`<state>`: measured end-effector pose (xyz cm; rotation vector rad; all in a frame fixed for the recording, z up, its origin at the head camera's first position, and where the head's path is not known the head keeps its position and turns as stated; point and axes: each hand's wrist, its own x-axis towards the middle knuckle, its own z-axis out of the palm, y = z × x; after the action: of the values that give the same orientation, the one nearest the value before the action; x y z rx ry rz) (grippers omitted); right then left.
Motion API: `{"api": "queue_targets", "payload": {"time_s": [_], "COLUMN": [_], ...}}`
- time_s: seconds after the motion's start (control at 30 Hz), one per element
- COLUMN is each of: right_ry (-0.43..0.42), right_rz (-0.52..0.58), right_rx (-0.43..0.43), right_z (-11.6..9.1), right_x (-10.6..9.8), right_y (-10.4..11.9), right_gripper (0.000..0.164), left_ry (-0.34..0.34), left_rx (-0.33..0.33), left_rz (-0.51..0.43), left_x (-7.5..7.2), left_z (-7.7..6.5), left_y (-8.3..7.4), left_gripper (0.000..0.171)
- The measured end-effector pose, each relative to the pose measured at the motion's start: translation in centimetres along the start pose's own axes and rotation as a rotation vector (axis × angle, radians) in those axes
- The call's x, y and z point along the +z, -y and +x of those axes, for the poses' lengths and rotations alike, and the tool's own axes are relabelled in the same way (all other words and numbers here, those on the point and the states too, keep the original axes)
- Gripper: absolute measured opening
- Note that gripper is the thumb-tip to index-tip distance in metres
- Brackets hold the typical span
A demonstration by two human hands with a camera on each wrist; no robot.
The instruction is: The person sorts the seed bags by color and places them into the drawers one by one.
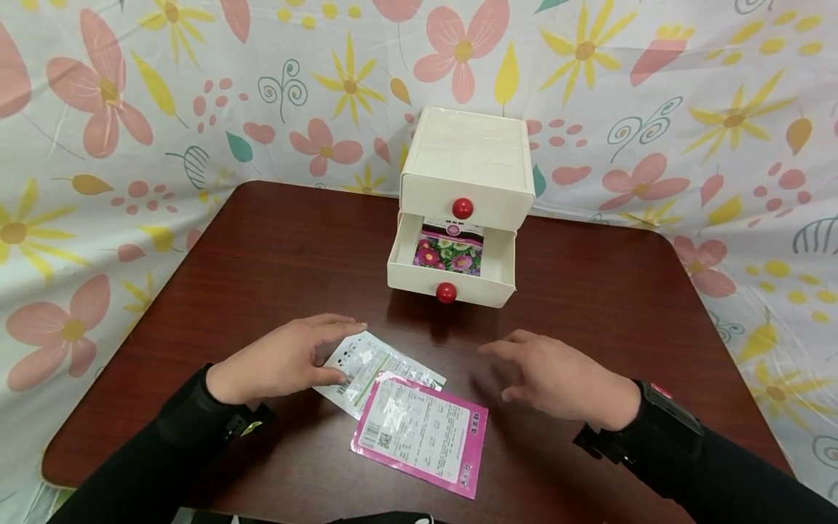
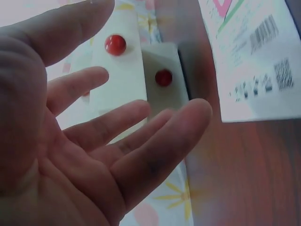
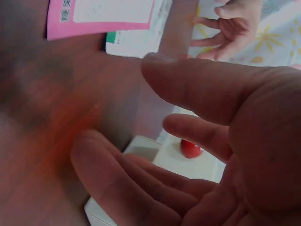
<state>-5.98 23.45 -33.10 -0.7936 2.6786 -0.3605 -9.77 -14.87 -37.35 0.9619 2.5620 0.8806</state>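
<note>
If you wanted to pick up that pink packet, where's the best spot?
Probably the right edge of the pink packet, pinched from the right: the packet is thin and lies nearly flat, nothing covers that edge, while its far left corner overlaps the white packet.

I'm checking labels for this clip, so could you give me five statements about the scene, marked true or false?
1. The lower drawer is pulled out. True.
2. The right hand holds the pink packet. False: that hand holds nothing.
3. The pink packet partly covers the white packet. True.
4. The lower knob is blue. False: it is red.
5. The flowered packet lies on the table. False: it is in the lower drawer.
</note>
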Motion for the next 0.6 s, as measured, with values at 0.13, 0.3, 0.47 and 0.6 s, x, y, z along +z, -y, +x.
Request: {"api": "queue_targets", "payload": {"time_s": [0.13, 0.3, 0.47, 0.6], "right_ry": [0.066, 0.108, 0.136, 0.143], "right_rz": [0.039, 0.059, 0.081, 0.110], "right_rx": [0.006, 0.053, 0.075, 0.083], "right_z": [-0.1, 0.0, 0.0, 0.1], "right_x": [0.6, 1.7, 2.7, 3.0], "right_y": [-0.2, -0.2, -0.2, -0.2], "right_gripper": [0.058, 0.056, 0.052, 0.049], "left_ry": [0.028, 0.016, 0.054, 0.087], "left_rx": [-0.005, -0.002, 0.014, 0.028], "left_rz": [0.050, 0.061, 0.010, 0.053], "left_x": [0.6, 0.9, 1.6, 2.5], "left_z": [0.2, 0.2, 0.1, 0.2], "left_y": [-0.4, -0.8, -1.0, -1.1], "left_gripper": [0.075, 0.073, 0.068, 0.066]}}
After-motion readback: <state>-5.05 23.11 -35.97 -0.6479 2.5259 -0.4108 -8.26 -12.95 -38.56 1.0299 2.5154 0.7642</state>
